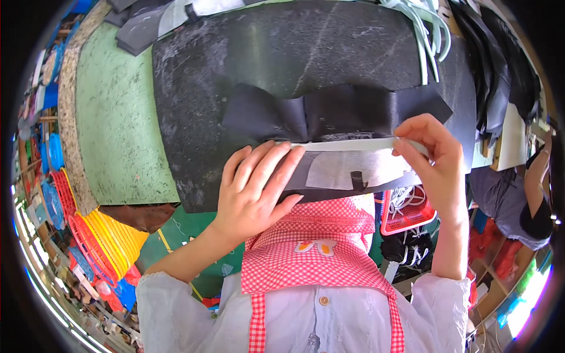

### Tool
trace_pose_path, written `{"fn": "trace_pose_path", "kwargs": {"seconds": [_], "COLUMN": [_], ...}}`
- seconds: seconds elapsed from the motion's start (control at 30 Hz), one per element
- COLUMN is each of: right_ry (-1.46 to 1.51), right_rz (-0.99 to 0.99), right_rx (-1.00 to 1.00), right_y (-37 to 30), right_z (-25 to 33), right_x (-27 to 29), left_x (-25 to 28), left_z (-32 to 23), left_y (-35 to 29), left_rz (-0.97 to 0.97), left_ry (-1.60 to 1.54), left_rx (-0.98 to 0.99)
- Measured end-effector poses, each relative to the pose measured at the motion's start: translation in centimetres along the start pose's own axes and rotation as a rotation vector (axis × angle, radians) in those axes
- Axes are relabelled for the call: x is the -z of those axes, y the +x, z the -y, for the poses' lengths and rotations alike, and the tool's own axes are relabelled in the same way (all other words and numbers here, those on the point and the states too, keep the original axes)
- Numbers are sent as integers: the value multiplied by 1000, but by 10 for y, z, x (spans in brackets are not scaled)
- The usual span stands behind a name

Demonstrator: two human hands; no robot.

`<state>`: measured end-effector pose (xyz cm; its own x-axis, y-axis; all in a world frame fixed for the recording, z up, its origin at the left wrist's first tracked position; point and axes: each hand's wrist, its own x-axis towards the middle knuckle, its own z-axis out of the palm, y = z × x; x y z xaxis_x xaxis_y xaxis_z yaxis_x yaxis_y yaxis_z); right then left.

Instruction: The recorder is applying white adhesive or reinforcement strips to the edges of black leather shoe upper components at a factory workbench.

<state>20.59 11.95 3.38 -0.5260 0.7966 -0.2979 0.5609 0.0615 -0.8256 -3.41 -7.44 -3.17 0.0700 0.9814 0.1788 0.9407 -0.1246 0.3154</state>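
Note:
A narrow white strip [350, 145] runs left to right along the near edge of a black sheet piece [347, 112], which lies creased in folds. My left hand [252, 187] rests flat, fingers stretched, with its fingertips pressing at the strip's left end. At the other end, thumb and index finger of my right hand [440, 154] pinch the strip. Just below it, a whitish panel [335, 170] with a small black tab [357, 179] shows between my hands, near the table edge. Whether the strip is stuck to the black piece, I cannot tell.
A scuffed black mat [276, 53] covers the worktop, beside a green board [118, 117]. Pale green strips [432, 35] hang at the back right, next to black sheets [485, 65]. Yellow stacked baskets [115, 241] stand lower left, a red basket [409, 220] lower right. Another person [512, 200] is at right.

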Motion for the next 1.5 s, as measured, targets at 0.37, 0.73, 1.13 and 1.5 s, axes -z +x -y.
{"fn": "trace_pose_path", "kwargs": {"seconds": [0.37,0.73,1.13,1.5], "right_ry": [-482,-244,-607,-669], "right_rz": [-82,-222,-154,-16], "right_rx": [-79,83,699,876], "right_y": [8,3,33,29], "right_z": [-19,-53,-37,-36], "right_x": [11,27,6,9], "left_x": [-21,-35,19,10], "left_z": [-55,-46,-21,2], "left_y": [72,76,115,137], "left_rz": [93,-110,251,88], "left_ry": [-382,-391,-526,-198], "left_rx": [-149,-217,-272,-336]}}
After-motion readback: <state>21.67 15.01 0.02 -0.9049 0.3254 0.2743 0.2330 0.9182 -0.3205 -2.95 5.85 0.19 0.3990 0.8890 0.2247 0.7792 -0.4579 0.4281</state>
